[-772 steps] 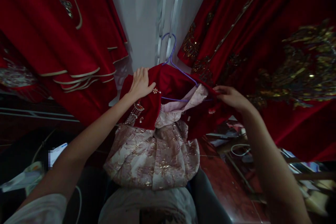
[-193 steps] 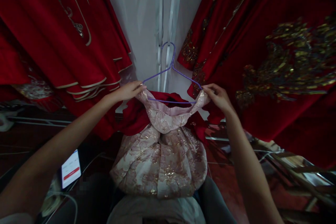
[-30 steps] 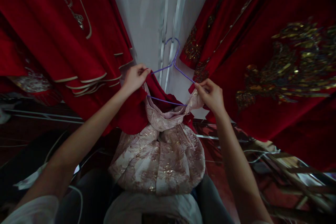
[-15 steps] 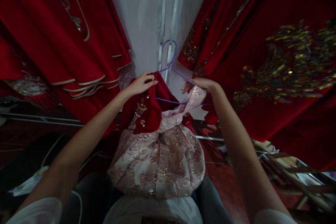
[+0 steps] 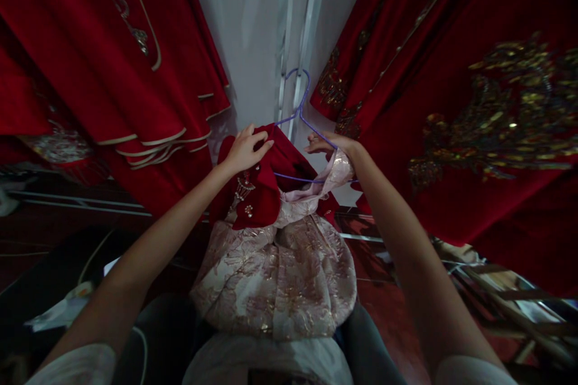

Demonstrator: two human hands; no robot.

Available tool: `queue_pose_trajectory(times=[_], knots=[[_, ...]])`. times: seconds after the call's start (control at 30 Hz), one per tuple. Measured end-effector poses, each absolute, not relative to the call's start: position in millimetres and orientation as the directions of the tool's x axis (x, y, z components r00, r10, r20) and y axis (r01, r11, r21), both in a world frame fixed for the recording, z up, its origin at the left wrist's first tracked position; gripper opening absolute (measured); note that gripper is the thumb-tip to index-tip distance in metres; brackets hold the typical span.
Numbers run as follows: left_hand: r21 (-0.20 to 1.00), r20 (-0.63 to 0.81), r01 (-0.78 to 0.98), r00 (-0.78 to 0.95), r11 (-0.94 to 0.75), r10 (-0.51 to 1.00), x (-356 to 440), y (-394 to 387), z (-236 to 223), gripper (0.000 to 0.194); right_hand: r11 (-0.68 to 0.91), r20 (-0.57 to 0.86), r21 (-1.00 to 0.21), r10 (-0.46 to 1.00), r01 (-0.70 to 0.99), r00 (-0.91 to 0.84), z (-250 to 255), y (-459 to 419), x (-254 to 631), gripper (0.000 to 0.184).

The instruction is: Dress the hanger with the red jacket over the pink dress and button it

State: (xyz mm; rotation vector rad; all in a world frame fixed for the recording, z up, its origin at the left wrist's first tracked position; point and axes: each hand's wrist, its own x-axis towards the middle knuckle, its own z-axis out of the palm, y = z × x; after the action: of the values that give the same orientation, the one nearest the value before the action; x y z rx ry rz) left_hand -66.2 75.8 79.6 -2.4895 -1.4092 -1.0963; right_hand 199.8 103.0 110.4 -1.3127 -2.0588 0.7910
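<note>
A short red top with beaded ornaments hangs on a thin purple wire hanger, together with a pale pink brocade skirt that spreads over my lap. My left hand is closed on the red top at its left shoulder, fingers bent over the cloth. On the other side my right hand lies behind the hanger's sloping arm, its fingers stretched toward the middle. The skirt's pale band runs up against that hand near the wrist. Part of the right palm is hidden.
Red embroidered garments hang on the left and on the right, the latter with gold sequins. Metal uprights stand before a pale wall. A wooden rack is at lower right, a white packet at lower left.
The view has shifted slightly, so most things sit a little further right. My left hand has turned a little over the red top; the right fingers have moved slightly left relative to the hanger.
</note>
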Motion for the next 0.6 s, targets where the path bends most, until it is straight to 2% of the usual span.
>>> queue_pose_trajectory(times=[0.17, 0.27, 0.43, 0.53, 0.6], knots=[[0.262, 0.622, 0.769, 0.328, -0.583, 0.711, -66.2, 73.2, 79.7, 0.028, 0.325, -0.049, -0.783, 0.818, 0.530, -0.574, 113.8, 104.7, 199.6, 0.024], [0.261, 0.621, 0.777, 0.319, -0.572, 0.716, -67.4, 70.7, 81.1, 0.028, 0.311, -0.087, -0.796, 0.790, 0.519, -0.607, 110.7, 104.2, 199.1, 0.027], [0.264, 0.627, 0.779, 0.309, -0.568, 0.715, -66.9, 68.9, 80.2, 0.027, 0.291, 0.020, -0.799, 0.888, 0.526, -0.460, 102.6, 115.3, 201.5, 0.034], [0.274, 0.627, 0.775, 0.305, -0.569, 0.717, -66.7, 69.6, 79.9, 0.027, 0.264, 0.118, -0.799, 0.950, 0.540, -0.290, 99.5, 125.7, 204.5, 0.035], [0.271, 0.623, 0.769, 0.319, -0.580, 0.714, -67.4, 70.6, 81.0, 0.026, 0.272, 0.242, -0.780, 0.962, 0.564, -0.130, 98.0, 130.6, 208.0, 0.031]])
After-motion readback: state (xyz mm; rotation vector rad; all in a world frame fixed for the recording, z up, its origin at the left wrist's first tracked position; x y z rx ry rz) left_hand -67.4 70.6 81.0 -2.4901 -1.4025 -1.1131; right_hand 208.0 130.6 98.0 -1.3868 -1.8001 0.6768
